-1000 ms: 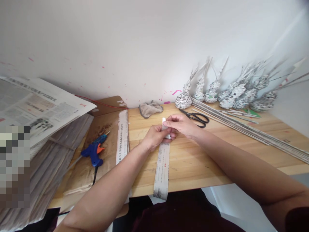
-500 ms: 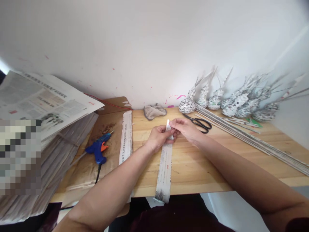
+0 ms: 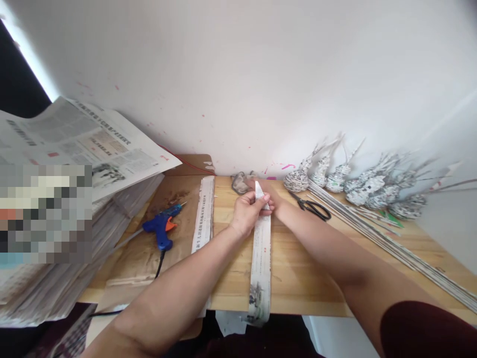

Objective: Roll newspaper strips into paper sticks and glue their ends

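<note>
Right hand (image 3: 269, 190) off paper strip (image 3: 262, 253), now at grey cloth (image 3: 237, 183)

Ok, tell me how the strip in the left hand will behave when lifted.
Probably floppy: the strip's near end curls at the table's front edge. Likely light, since it looks like a narrow band of newsprint. It may crease or tear easily, given how thin it appears.

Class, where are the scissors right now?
In the head view, the scissors lie right of centre on the table, between the right forearm and the bundle of paper rods.
</note>
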{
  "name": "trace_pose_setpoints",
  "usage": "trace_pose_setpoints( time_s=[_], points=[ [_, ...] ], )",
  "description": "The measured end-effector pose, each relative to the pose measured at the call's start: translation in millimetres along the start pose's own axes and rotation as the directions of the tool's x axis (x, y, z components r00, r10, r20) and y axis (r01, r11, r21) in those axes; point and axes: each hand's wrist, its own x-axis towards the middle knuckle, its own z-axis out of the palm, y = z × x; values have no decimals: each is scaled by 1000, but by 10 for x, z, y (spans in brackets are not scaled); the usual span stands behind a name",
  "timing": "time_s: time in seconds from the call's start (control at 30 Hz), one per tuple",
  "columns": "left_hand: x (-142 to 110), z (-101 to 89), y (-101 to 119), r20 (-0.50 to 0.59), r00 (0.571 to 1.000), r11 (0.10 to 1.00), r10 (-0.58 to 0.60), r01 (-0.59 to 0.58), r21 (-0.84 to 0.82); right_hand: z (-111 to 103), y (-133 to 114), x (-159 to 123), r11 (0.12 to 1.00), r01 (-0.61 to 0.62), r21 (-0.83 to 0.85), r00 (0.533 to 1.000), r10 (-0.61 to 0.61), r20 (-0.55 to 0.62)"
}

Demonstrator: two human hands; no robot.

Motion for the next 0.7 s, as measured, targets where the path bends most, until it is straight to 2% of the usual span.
trace_pose_setpoints(
  time_s=[0.1, 0.2, 0.33, 0.43, 0.53, 0.57, 0.6, 0.63, 0.7],
  points=[
    [20, -19, 9, -16, 1000, 1000, 0, 0, 5, 83, 76, 178, 981, 35, -189, 995, -51, -82],
    [39, -37, 8, -21, 1000, 1000, -18, 18, 7, 88, 156, 235, 944, 21, -328, 990, -66, -127],
    [51, -50, -3, -8, 997, 997, -70, 71, 23, -7, 174, 195, 899, -21, -437, 983, -62, -174],
    [58, -63, -14, 0, 995, 994, -103, 103, 29, -127, 139, 85, 886, -64, -459, 980, -30, -194],
    [61, -77, -24, 2, 993, 993, -115, 114, 39, -247, 85, -178, 913, -68, -402, 969, -35, -244],
    [59, -79, -26, 12, 993, 992, -116, 115, 51, -275, 63, -301, 956, -35, -292, 960, -49, -275],
    [55, -80, -29, 29, 993, 991, -117, 115, 67, -294, 41, -434, 989, -12, -147, 971, -24, -240],
    [48, -78, -33, 54, 991, 990, -120, 116, 86, -302, 18, -568, 1000, -19, -19, 988, 16, -155],
    [32, -71, -44, 97, 986, 985, -134, 122, 126, -291, -28, -798, 985, -52, 167, 997, 60, -40]
  ],
)
